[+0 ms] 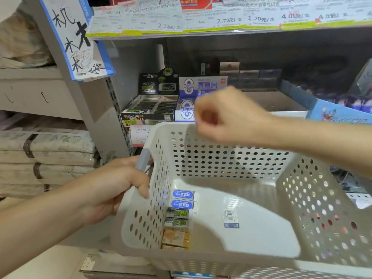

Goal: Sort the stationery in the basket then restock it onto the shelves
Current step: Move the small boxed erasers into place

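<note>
A white perforated basket [251, 158] is held up in front of the shelves. My left hand [118, 188] grips its grey handle [143, 160] at the left rim. Along the basket's left inner wall lies a row of erasers: two blue-labelled ones [183, 199], two green-and-black ones [178, 217] and orange-wrapped ones [175, 238]. A barcode sticker [231, 218] is on the basket floor. My right hand [227, 115] hovers blurred above the basket's far rim, fingers curled; whether it holds anything cannot be seen. Behind it stand a blue-and-white eraser display box [186, 109] and a black one [150, 109].
An open white box [281, 105] sits to the right of the display boxes, and a blue carton [338, 111] further right. Price labels [221, 21] line the shelf edge above. Folded fabric [46, 154] is stacked on the left, beside a grey upright [100, 117].
</note>
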